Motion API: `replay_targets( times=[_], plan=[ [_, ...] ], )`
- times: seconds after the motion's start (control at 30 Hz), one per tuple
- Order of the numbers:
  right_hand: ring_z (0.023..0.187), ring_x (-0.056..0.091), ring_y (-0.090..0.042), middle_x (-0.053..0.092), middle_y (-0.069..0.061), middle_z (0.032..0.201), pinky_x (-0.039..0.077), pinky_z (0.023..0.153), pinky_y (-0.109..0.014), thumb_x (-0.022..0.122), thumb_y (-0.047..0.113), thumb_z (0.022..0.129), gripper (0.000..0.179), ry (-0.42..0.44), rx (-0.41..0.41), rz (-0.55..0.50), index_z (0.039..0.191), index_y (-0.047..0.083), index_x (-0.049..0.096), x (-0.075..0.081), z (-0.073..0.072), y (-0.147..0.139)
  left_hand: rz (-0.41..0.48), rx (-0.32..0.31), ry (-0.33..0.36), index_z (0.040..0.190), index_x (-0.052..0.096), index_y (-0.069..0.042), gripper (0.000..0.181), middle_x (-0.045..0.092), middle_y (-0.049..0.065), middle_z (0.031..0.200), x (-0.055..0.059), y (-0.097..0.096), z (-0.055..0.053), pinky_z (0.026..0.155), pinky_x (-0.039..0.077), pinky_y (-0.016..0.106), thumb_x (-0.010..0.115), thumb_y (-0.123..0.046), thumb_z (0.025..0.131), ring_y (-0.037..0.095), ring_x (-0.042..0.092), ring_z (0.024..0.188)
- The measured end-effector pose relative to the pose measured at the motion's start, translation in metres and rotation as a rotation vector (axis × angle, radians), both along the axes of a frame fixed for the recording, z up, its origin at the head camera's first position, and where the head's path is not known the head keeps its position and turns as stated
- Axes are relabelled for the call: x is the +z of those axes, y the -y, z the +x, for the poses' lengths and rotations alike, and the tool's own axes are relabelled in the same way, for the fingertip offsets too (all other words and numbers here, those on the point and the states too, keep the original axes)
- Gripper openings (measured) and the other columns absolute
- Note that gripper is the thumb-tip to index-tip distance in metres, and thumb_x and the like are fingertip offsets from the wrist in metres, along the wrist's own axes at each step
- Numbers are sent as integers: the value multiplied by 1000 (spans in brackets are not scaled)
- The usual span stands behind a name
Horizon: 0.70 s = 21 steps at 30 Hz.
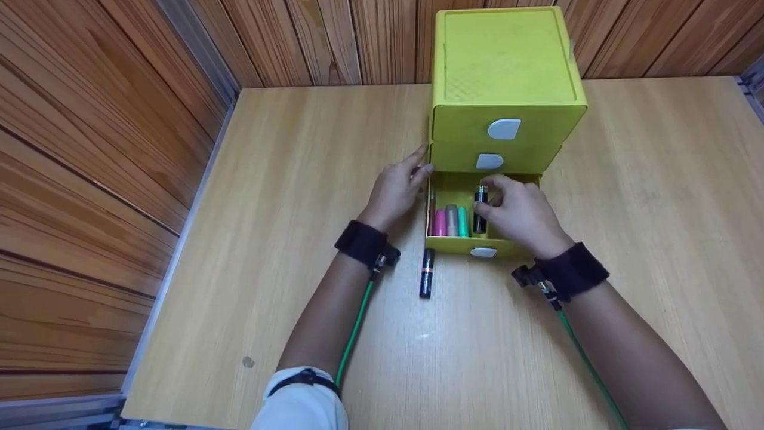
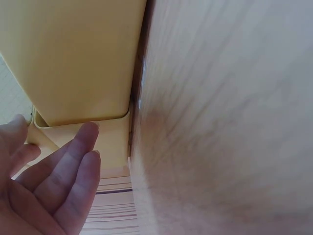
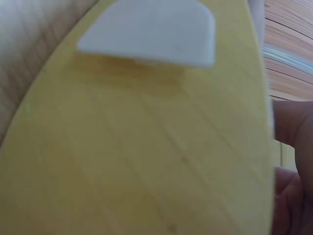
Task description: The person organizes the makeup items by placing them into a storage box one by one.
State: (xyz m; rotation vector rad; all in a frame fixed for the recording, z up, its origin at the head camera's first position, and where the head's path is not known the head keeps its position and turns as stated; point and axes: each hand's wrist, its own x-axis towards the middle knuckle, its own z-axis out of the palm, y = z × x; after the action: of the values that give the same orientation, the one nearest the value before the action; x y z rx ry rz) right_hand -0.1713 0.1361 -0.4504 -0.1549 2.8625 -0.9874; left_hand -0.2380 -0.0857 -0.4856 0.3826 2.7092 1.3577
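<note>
My right hand (image 1: 518,210) pinches a short black marker (image 1: 480,209) between thumb and fingers, upright in the head view, over the pulled-out bottom drawer (image 1: 456,243) of a yellow-green drawer unit (image 1: 507,60). Lying to its left in that drawer are a pink marker (image 1: 440,223), a grey marker (image 1: 452,221) and a green marker (image 1: 462,222). Extended fingers of my left hand (image 1: 397,188) rest along the unit's left side, by the drawer's back corner. In the right wrist view the drawer front (image 3: 146,147) covers most of that hand's work.
A second black marker (image 1: 427,273) lies on the wooden table (image 1: 286,239), just in front of the drawer's left corner. White tabs (image 1: 504,129) mark each drawer front. Wood-plank walls (image 1: 382,42) stand behind and on the left. Green cables (image 1: 355,328) run along both forearms.
</note>
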Motion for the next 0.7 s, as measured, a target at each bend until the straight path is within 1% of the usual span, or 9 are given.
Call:
replay_targets(
  times=[0.17,0.33,0.47,0.57,0.63,0.7],
  plan=[
    [59,59,-20,67,-4,76,40,44,-33,70,24,90,45,37,11,11,130,8,59,-5,-3,-1,-20,-7,-15,152,32,-25,55,67,6,87,2,-1,1,51,46,28,46,-42,101,15,52,56],
    [53,53,-20,62,-5,69,35,41,-31,69,23,91,41,73,23,37,128,9,60,-11,-7,-2,-7,7,12,152,32,-28,55,68,3,98,3,-1,2,50,47,27,48,-42,101,16,53,57],
    [53,52,-20,58,-5,66,35,42,-31,69,24,90,37,91,32,63,124,10,62,-15,-10,-2,0,13,16,152,32,-28,55,68,1,106,2,-1,1,51,48,27,49,-41,101,16,55,59],
    [57,53,-21,58,-6,69,37,45,-32,69,23,90,38,113,48,83,124,9,62,-17,-11,-1,6,12,23,152,32,-28,55,68,3,100,2,-1,2,52,48,27,48,-41,101,16,55,59],
    [62,54,-23,60,-8,75,39,48,-34,69,23,90,39,128,63,99,124,7,61,-17,-12,-1,11,13,29,152,32,-28,55,68,2,98,2,-1,2,52,48,27,49,-41,101,16,55,59],
    [69,57,-24,64,-10,85,42,53,-35,69,24,90,40,141,76,116,125,6,61,-18,-12,-1,14,12,36,152,31,-28,56,68,3,96,3,-1,2,51,48,27,48,-41,101,17,55,59]
  ],
)
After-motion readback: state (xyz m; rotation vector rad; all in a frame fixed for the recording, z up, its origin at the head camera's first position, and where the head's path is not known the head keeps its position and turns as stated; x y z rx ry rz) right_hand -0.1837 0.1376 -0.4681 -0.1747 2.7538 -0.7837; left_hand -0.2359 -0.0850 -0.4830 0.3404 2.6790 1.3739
